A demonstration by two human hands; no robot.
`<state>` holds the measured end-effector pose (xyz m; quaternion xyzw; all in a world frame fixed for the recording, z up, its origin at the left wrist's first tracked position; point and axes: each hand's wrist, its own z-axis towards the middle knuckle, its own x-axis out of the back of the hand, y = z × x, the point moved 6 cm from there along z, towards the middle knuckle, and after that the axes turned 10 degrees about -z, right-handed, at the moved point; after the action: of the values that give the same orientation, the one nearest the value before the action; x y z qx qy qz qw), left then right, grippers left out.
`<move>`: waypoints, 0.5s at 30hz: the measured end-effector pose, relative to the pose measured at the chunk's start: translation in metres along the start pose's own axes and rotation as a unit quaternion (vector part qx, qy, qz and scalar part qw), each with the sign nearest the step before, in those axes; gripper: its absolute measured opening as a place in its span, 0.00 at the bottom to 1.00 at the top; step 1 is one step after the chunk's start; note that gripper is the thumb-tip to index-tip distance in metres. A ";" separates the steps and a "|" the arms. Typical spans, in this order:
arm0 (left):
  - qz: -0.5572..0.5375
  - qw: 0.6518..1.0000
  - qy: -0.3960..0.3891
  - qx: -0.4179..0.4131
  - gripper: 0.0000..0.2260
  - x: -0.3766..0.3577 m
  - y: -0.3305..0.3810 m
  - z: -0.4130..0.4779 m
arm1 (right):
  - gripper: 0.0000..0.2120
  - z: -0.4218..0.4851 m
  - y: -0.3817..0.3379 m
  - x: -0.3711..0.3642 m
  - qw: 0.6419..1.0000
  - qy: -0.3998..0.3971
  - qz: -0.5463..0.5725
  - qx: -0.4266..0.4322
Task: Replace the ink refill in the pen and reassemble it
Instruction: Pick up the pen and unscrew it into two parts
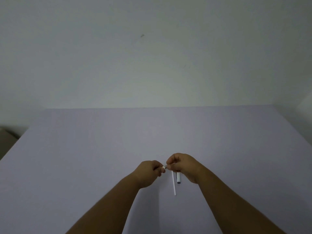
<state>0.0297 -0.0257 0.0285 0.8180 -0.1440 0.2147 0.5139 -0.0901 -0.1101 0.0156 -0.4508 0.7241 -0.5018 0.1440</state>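
My left hand [150, 172] and my right hand [184, 166] meet just above the table, fingertips almost touching. Between them is a white pen [164, 166], pinched at one end by my left fingers; its dark tip area meets my right fingers. Most of the pen is hidden inside the hands. Below my right hand a thin white ink refill [173, 184] lies on the table, pointing toward me. Beside it is a short white pen part with a dark end [178, 178]; I cannot tell whether it lies loose or hangs from my right hand.
The table [84, 157] has a plain pale lavender top and stands against a bare light wall. Its left edge runs diagonally at the left of the view, with a brown object [7, 137] beyond it.
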 end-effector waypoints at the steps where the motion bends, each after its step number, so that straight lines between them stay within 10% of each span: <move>1: 0.002 1.000 0.000 -0.001 0.12 0.000 0.000 0.000 | 0.05 -0.001 -0.001 0.000 1.000 -0.005 0.012 -0.004; 15: 0.010 1.000 0.005 -0.006 0.12 0.002 0.005 -0.007 | 0.06 -0.006 -0.001 0.002 0.999 0.017 -0.035 -0.014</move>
<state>0.0274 -0.0216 0.0359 0.8125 -0.1512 0.2233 0.5169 -0.0948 -0.1084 0.0199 -0.4691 0.7172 -0.5040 0.1077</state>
